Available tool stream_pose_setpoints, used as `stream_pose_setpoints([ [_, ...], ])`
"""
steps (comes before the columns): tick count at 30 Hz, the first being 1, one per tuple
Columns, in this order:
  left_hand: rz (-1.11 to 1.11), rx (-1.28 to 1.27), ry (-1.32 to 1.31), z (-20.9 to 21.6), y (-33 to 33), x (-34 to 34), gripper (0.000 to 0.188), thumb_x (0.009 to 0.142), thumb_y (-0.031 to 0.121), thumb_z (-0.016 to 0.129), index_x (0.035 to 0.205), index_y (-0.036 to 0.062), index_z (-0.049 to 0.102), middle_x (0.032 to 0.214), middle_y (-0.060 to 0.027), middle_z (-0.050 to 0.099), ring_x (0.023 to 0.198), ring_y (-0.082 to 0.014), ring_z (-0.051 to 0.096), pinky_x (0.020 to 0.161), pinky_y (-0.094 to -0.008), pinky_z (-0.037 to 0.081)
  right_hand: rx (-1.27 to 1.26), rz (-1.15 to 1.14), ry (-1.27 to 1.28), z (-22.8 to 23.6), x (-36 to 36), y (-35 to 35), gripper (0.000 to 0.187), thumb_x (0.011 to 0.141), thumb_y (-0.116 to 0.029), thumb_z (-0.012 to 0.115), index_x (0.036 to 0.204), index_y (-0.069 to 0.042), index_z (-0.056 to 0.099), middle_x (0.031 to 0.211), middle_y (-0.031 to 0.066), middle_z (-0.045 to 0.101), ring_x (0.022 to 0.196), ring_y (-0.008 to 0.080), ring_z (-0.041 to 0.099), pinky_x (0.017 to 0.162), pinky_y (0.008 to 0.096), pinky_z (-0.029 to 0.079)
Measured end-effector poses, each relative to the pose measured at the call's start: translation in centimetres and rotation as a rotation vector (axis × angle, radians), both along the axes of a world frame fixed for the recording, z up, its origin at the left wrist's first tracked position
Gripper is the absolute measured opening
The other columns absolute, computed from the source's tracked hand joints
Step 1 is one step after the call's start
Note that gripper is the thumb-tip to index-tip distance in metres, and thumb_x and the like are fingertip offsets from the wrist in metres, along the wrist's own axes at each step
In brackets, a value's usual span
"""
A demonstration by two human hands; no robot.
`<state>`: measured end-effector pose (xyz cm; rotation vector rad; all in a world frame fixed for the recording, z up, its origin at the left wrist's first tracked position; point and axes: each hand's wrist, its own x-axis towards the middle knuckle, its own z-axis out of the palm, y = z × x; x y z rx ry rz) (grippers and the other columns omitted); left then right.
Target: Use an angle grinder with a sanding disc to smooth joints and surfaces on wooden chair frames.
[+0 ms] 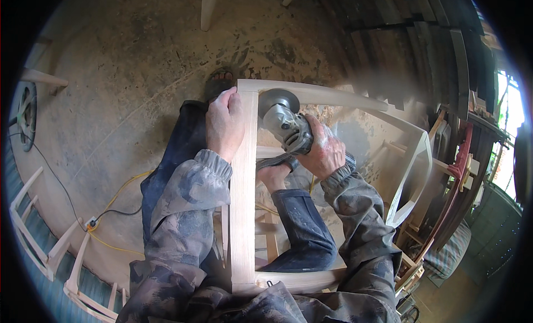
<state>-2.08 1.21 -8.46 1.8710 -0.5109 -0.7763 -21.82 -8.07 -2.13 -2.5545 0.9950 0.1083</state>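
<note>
The pale wooden frame spans mid-picture; the left hand, fingers curled, grips its upper-left edge, seemingly to steady it; the right hand clasps the grinder, probably to control its disc

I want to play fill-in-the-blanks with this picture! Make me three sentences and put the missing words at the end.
1. The grinder is in the ____ hand.
2. The frame at the left hand is made of ____.
3. At the lower left, a black cord meets a ____ cord.
Missing words: right; wood; yellow.
</note>
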Motion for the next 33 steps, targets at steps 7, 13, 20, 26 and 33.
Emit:
stream_pose_setpoints([
  [7, -0.002, 0.025, 0.016, 0.6, -0.2, 0.0, 0.037, 0.094, 0.021, 0.046, 0.111, -0.0075, 0.061, 0.107, -0.0273, 0.063, 0.103, -0.0381, 0.061, 0.088, -0.0388, 0.048, -0.010, -0.080, 0.095, 1.2, -4.0, -0.1, 0.073, 0.065, -0.027, 0.082, 0.126, -0.005, 0.047, 0.100, 0.0180, 0.064, 0.090, 0.0341, 0.065, 0.074, 0.0417, 0.054],
  [13, 0.000, 0.008, 0.002, 0.4, 0.0, 0.1, 0.036, 0.094, 0.021, 0.045, 0.110, -0.0073, 0.061, 0.107, -0.0264, 0.064, 0.104, -0.0376, 0.061, 0.088, -0.0388, 0.048, 0.075, -0.129, -0.016, 1.8, -1.8, 0.5, 0.076, 0.065, -0.030, 0.084, 0.126, -0.004, 0.046, 0.106, 0.0187, 0.064, 0.095, 0.0344, 0.065, 0.078, 0.0412, 0.054],
  [20, -0.018, 0.048, 0.020, 0.8, 0.0, -0.1, 0.037, 0.095, 0.022, 0.045, 0.113, -0.0062, 0.060, 0.108, -0.0264, 0.063, 0.106, -0.0382, 0.060, 0.089, -0.0395, 0.047, 0.066, -0.113, -0.041, 0.6, -0.6, -0.3, 0.073, 0.066, -0.027, 0.082, 0.125, -0.004, 0.046, 0.105, 0.0190, 0.064, 0.093, 0.0340, 0.066, 0.076, 0.0400, 0.054],
  [26, -0.021, 0.056, 0.014, 1.0, -0.1, -0.1, 0.038, 0.095, 0.023, 0.045, 0.114, -0.0053, 0.060, 0.108, -0.0268, 0.063, 0.105, -0.0388, 0.060, 0.089, -0.0405, 0.048, 0.038, -0.206, 0.120, 1.6, -3.3, 0.6, 0.075, 0.065, -0.034, 0.084, 0.124, -0.004, 0.047, 0.101, 0.0193, 0.065, 0.088, 0.0351, 0.067, 0.074, 0.0416, 0.055],
  [33, -0.008, 0.038, -0.011, 0.2, 0.1, -0.1, 0.037, 0.094, 0.024, 0.046, 0.113, -0.0047, 0.060, 0.106, -0.0265, 0.064, 0.103, -0.0391, 0.061, 0.087, -0.0407, 0.048, 0.038, -0.198, -0.001, 1.9, -1.8, 0.7, 0.081, 0.064, -0.040, 0.084, 0.125, -0.003, 0.047, 0.105, 0.0186, 0.064, 0.091, 0.0347, 0.066, 0.076, 0.0414, 0.055],
])
